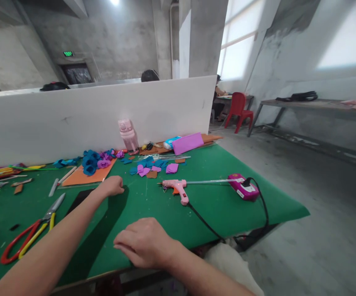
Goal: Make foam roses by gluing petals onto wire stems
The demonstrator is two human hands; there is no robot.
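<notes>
My left hand (112,186) is stretched out over the green table (215,205), fingers curled into a loose fist, resting just below an orange foam sheet (83,176). Nothing shows in it. My right hand (142,242) lies palm down on the green surface near the front edge, fingers together and flat, holding nothing. A pink glue gun (178,188) lies to the right of my left hand, its black cord running off the table edge. Blue and purple foam flowers (96,160) sit on the orange sheet.
Red and yellow scissors (29,234) lie at the front left. A pink bottle (127,135) stands by the white partition (88,115). A magenta power strip (244,190) sits at right. Foam scraps (153,167), a pink pouch (187,143). A red chair (238,110) stands beyond.
</notes>
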